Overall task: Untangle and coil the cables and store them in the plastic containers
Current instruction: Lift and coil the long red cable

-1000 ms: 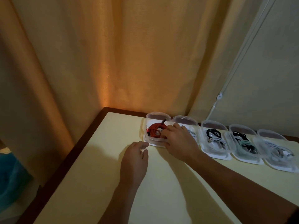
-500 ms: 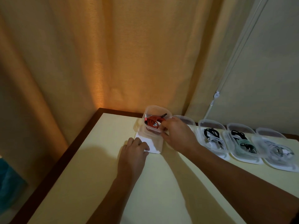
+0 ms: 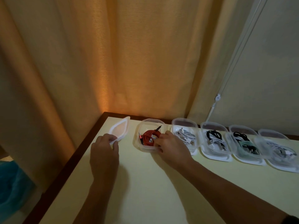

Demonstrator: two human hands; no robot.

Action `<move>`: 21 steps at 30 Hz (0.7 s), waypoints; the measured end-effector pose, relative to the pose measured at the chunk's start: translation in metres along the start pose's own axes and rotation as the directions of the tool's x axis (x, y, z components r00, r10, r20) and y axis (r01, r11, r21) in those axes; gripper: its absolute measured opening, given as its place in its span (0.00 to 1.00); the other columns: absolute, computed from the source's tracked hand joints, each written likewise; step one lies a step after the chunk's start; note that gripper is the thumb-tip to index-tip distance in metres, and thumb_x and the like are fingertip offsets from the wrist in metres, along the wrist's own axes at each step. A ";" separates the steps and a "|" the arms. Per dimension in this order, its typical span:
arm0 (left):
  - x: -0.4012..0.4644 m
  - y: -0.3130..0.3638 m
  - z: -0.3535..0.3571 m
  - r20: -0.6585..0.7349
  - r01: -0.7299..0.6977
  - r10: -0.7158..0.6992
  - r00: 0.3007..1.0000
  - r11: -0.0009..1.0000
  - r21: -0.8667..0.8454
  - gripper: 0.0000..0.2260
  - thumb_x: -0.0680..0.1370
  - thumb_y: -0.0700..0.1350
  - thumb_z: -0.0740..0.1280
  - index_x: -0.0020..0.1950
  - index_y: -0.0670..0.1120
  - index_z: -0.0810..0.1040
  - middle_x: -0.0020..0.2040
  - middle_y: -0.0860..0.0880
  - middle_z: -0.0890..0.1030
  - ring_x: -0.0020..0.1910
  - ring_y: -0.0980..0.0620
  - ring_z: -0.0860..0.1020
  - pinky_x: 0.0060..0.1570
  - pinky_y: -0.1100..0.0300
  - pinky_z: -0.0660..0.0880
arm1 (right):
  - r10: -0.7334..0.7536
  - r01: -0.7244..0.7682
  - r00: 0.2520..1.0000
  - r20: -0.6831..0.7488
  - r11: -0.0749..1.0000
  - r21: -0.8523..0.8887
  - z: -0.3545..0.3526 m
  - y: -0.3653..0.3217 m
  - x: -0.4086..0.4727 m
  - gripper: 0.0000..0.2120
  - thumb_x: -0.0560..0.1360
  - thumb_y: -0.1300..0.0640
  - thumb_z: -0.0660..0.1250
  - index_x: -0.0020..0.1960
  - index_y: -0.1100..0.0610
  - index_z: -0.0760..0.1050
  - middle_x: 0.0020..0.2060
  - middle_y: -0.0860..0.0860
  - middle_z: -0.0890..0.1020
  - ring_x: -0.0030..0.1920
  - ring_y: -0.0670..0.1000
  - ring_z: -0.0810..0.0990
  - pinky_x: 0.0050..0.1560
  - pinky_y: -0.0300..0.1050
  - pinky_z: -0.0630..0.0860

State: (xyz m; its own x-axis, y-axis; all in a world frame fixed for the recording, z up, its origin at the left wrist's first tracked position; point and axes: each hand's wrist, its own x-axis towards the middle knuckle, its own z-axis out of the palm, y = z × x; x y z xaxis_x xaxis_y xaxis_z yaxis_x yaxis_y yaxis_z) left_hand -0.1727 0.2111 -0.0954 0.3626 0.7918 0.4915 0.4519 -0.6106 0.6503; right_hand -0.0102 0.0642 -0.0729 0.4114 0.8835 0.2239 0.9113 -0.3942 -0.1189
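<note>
A clear plastic container (image 3: pixel 145 123) at the far left of a row holds a coiled red cable (image 3: pixel 149 136) with black plugs. My right hand (image 3: pixel 171 147) grips this container's near right side, thumb at its front wall. My left hand (image 3: pixel 104 152) pinches a white-rimmed clear lid (image 3: pixel 120 130) and holds it tilted up off the table, left of the container. To the right, a second container (image 3: pixel 184 125) holds a white cable (image 3: pixel 186 136).
Three more open containers (image 3: pixel 215 152) with black, white and green cables, each standing on its lid, line the table's back right. The cream table (image 3: pixel 145 183) has a dark wooden edge (image 3: pixel 64 168) at left. Orange curtains hang behind.
The container was lifted off its lid and set back down on the table. My left hand took the lid from under it and raised it to the left.
</note>
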 end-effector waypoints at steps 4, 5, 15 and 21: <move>0.002 0.023 -0.001 -0.094 -0.184 0.176 0.980 0.979 -0.084 0.07 0.75 0.37 0.71 0.51 0.43 0.79 0.48 0.48 0.81 0.48 0.49 0.77 0.46 0.58 0.76 | 0.005 -0.005 1.000 0.002 0.999 0.039 -0.002 -0.003 -0.004 0.13 0.77 0.55 0.64 0.60 0.51 0.81 0.55 0.49 0.81 0.56 0.51 0.73 0.54 0.48 0.73; 0.001 0.032 0.000 -0.080 -0.213 0.205 0.975 0.971 -0.105 0.07 0.75 0.37 0.71 0.51 0.45 0.79 0.48 0.50 0.80 0.48 0.50 0.76 0.45 0.58 0.74 | 0.042 -0.039 0.999 -0.026 0.994 0.105 -0.006 -0.004 -0.005 0.14 0.76 0.53 0.66 0.59 0.51 0.81 0.55 0.48 0.81 0.56 0.51 0.74 0.55 0.48 0.74; -0.023 0.047 0.035 0.215 -0.251 0.253 0.943 0.967 -0.035 0.07 0.75 0.40 0.73 0.49 0.51 0.82 0.50 0.53 0.81 0.54 0.53 0.73 0.48 0.63 0.72 | 0.212 -0.203 0.977 -0.032 0.963 0.177 -0.015 0.020 0.018 0.20 0.82 0.50 0.59 0.73 0.53 0.68 0.72 0.51 0.71 0.70 0.53 0.71 0.68 0.52 0.72; -0.021 0.033 0.046 0.233 -0.214 0.231 0.945 0.972 -0.096 0.04 0.75 0.41 0.73 0.49 0.48 0.83 0.56 0.51 0.79 0.60 0.54 0.70 0.56 0.64 0.67 | 0.128 -0.122 0.987 0.095 0.990 -0.073 -0.003 0.027 0.026 0.20 0.84 0.46 0.55 0.72 0.53 0.68 0.71 0.49 0.73 0.69 0.50 0.73 0.71 0.49 0.70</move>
State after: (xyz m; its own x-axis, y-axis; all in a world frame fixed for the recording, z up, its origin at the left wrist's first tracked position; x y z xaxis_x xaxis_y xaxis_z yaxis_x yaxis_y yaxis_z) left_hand -0.1277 0.1736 -0.1113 0.6368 0.6040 0.4793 0.2838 -0.7616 0.5826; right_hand 0.0252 0.0761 -0.0673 0.5213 0.8457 0.1137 0.8533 -0.5160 -0.0748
